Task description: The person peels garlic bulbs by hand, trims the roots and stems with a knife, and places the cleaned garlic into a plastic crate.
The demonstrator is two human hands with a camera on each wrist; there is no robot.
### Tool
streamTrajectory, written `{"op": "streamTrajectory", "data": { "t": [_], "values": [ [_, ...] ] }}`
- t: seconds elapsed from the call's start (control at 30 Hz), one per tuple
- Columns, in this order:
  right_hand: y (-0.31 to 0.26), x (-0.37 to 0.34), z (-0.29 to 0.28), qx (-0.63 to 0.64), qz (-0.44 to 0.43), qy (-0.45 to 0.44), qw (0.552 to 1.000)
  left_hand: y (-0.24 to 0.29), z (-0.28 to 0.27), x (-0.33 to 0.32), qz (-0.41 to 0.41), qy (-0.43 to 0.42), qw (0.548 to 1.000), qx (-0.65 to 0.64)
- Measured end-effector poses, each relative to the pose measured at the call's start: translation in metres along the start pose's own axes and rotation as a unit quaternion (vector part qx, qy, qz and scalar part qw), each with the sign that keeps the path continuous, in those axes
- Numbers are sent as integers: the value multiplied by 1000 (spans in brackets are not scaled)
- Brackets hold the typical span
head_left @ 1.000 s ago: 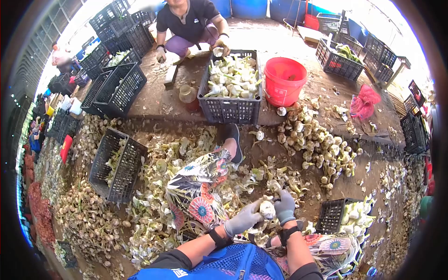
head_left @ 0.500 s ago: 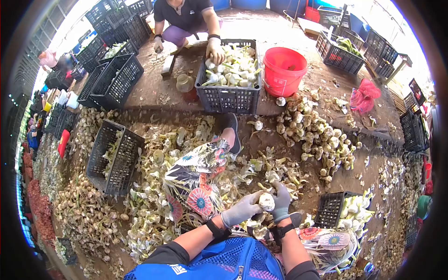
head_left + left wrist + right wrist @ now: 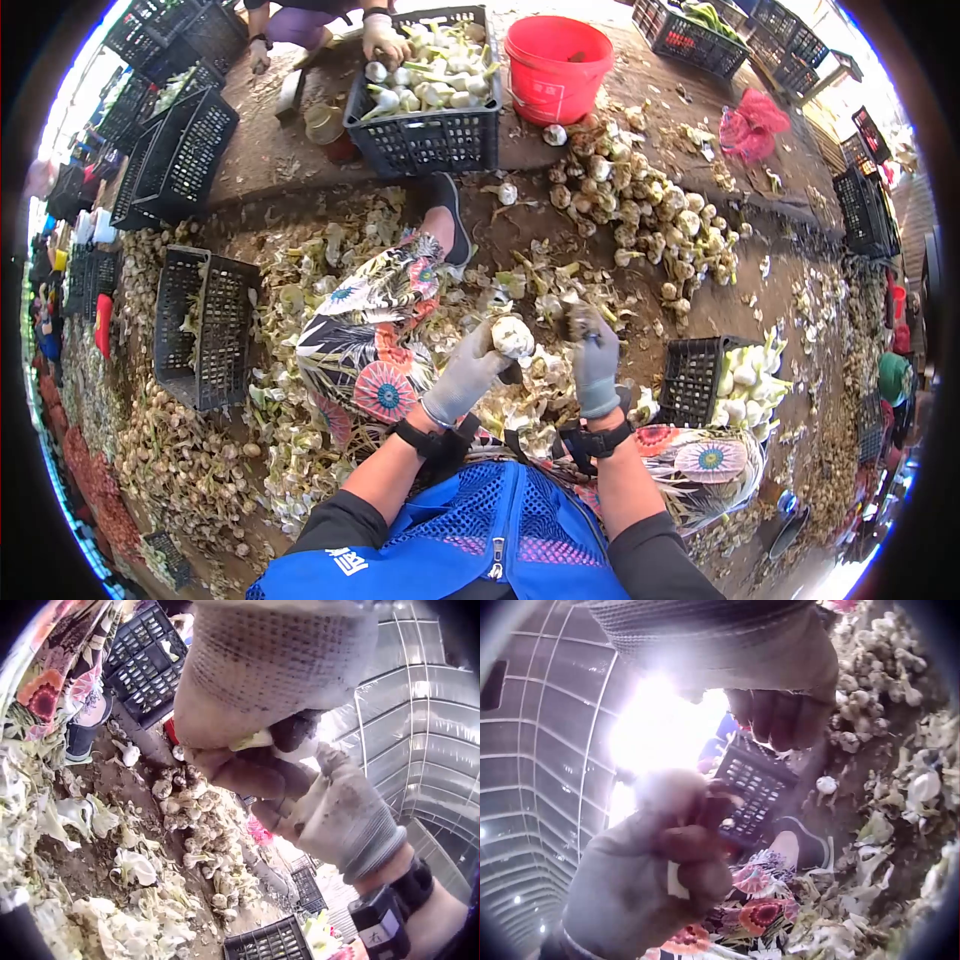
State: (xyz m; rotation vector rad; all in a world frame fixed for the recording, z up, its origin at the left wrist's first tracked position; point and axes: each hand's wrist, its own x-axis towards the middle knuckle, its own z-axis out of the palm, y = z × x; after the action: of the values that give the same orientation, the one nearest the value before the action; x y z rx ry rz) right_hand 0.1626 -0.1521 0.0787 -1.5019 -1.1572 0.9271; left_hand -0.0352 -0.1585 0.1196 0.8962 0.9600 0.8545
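Your left hand (image 3: 465, 375), gloved, grips a whitish garlic bulb (image 3: 513, 338), thumb and fingers curled round it. Your right hand (image 3: 596, 372), also gloved, is up just beside it, apart from the bulb; fingers bent in, tips blurred and dark, can't tell whether they hold anything. The bulb is in front of your vest (image 3: 500, 540), above the loose peelings (image 3: 520, 405) between your legs.

By your right leg you've got a small black crate (image 3: 690, 385), with pale trimmed garlic (image 3: 748, 385) next to its right side. Ahead of that hand, a heap of untrimmed garlic (image 3: 640, 210) spreads over the ground. Your shoe (image 3: 458, 225) points at the big black crate (image 3: 440, 150), which is full of garlic with green-white stems. Another person's gloved hand (image 3: 385, 42) reaches in at its far left corner.

Red bucket (image 3: 555, 80) stands just right of that crate, jar (image 3: 325, 125) to its left, red net bag (image 3: 752, 125) farther right. Left of your patterned trousers (image 3: 370, 350): a tilted black crate (image 3: 225, 330) with some scraps in it, and a brownish garlic pile (image 3: 185, 460) nearer you.
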Motion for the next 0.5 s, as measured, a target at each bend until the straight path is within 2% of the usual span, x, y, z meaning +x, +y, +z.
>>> {"op": "streamTrajectory", "data": {
  "t": [0.07,0.1,0.2,0.27,0.3,0.33,0.37,0.4,0.47,0.5],
  "values": [
    [-9,-1,15,98,7,-46,994,-1,1,2,0,-4,1000,9],
    [-22,1,22,97,11,-43,994,-1,2,3,6,-3,1000,19],
    [-45,9,38,-90,-193,-102,972,1,5,2,-27,-8,999,38],
    [-35,16,37,-144,-171,-106,969,4,2,3,-42,-15,998,52],
    [-20,18,33,-145,-170,-106,969,2,1,4,-19,-3,996,81],
    [-2,21,29,-184,-128,-70,972,-1,-1,6,5,8,994,111],
    [0,22,30,-222,-85,-37,971,-7,1,6,69,49,977,194],
    [3,19,33,-222,-83,-42,971,-13,1,6,65,54,978,192],
    [-5,8,40,-78,-7,-45,996,-16,5,8,134,112,902,394],
    [-46,4,43,-51,5,-61,997,-3,12,7,68,99,910,396]
  ]
}}
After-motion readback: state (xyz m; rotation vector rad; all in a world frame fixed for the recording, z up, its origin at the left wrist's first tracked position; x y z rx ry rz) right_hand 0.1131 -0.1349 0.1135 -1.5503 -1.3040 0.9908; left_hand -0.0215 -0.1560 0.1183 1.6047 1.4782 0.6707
